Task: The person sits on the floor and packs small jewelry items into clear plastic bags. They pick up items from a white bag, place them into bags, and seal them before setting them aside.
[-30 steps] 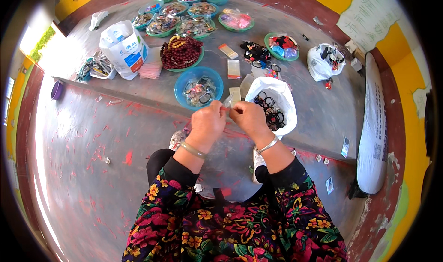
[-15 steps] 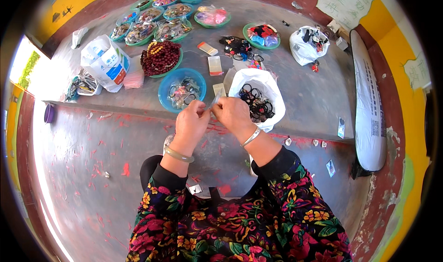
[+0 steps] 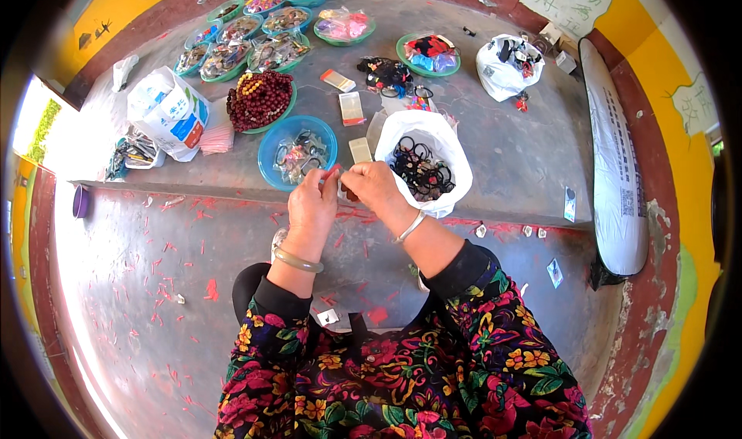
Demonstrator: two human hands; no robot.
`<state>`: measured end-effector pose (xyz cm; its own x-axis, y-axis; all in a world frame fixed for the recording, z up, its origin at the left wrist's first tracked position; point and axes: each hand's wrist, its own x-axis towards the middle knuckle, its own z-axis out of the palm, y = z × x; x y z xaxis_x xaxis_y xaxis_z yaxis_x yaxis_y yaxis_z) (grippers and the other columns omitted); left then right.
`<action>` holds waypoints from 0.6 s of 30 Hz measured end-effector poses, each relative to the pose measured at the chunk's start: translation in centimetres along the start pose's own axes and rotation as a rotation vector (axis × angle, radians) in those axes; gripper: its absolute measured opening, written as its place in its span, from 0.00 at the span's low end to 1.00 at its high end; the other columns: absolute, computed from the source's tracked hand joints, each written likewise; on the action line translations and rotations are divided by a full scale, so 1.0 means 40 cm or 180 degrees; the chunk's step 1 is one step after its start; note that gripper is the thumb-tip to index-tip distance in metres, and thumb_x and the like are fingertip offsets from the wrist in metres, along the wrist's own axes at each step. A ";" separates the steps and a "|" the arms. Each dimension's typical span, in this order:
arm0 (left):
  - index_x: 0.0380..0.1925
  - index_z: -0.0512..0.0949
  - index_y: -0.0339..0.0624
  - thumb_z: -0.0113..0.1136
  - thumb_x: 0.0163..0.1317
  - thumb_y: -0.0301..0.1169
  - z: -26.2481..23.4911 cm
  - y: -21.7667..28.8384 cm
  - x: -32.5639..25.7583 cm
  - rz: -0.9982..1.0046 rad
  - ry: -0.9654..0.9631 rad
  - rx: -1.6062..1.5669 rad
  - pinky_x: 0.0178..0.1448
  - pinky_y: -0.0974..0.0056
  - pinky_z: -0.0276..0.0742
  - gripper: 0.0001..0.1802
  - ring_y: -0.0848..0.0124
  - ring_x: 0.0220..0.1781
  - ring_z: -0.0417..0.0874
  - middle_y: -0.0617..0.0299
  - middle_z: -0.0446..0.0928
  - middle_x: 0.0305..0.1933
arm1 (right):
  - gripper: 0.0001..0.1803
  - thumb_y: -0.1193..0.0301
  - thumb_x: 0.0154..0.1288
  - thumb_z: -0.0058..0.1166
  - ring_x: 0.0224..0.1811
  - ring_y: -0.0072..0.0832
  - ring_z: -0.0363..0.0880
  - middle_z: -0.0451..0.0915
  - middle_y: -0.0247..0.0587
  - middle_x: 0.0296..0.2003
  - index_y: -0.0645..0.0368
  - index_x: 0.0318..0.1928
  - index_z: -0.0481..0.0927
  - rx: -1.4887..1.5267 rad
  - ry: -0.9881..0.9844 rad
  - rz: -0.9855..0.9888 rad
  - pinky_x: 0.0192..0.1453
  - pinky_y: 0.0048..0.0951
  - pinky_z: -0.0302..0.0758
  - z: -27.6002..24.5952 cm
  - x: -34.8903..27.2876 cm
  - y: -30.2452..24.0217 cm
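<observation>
One small red strip (image 3: 331, 171) sits pinched in the left hand (image 3: 311, 203), held at its fingertips near the blue basin (image 3: 267, 151) of small packets (image 3: 300, 157). The right hand (image 3: 377, 186), a silvery bracelet (image 3: 410, 227) behind it, has fingers drawn together just beside (whether they grip anything, I cannot tell), near the white bag (image 3: 461, 151) of black loops (image 3: 417, 165).

Blue bowl (image 3: 267, 150): wrapped pieces (image 3: 301, 154) inside, too small to identify. At bowl's lower right: reddish strip (image 3: 331, 171) in my left hand (image 3: 311, 205), mostly covered; my right hand (image 3: 374, 185), fingers curled, grip hidden. Below bowl: my left shoe (image 3: 277, 239), partly covered; my flowered top (image 3: 386, 393), cut by lower edge. Far left of bowl: bright opening (image 3: 28, 103), detail lost in glare.
</observation>
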<state>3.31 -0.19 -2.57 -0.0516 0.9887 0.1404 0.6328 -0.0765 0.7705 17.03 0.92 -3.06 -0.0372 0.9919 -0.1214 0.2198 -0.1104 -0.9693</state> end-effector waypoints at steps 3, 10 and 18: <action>0.34 0.77 0.40 0.56 0.60 0.40 -0.002 -0.019 0.006 -0.0064 0.0001 -0.0088 0.24 0.66 0.73 0.13 0.67 0.19 0.79 0.56 0.77 0.18 | 0.15 0.64 0.51 0.52 0.17 0.34 0.76 0.74 0.45 0.13 0.63 0.18 0.77 0.0142 0.0111 -0.0008 0.24 0.33 0.70 0.002 -0.003 -0.009; 0.39 0.78 0.37 0.53 0.63 0.33 -0.046 0.070 0.002 -0.1752 -0.0458 -0.3069 0.26 0.73 0.76 0.11 0.71 0.25 0.82 0.56 0.79 0.27 | 0.15 0.64 0.54 0.52 0.21 0.46 0.76 0.76 0.51 0.18 0.63 0.20 0.77 -0.0685 0.0625 -0.0675 0.26 0.36 0.71 0.019 -0.029 -0.038; 0.43 0.76 0.33 0.53 0.61 0.28 -0.045 0.015 0.017 -0.1242 -0.0246 -0.2679 0.32 0.72 0.77 0.12 0.70 0.31 0.82 0.54 0.80 0.33 | 0.14 0.63 0.55 0.54 0.23 0.35 0.78 0.77 0.48 0.19 0.62 0.25 0.79 -0.0505 -0.0371 -0.0590 0.30 0.31 0.72 -0.022 0.015 -0.016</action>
<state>2.26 0.22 -0.91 -0.0719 0.9676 -0.2419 -0.1888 0.2249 0.9559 17.73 1.64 -2.32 -0.2009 0.9794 0.0223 0.3484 0.0927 -0.9328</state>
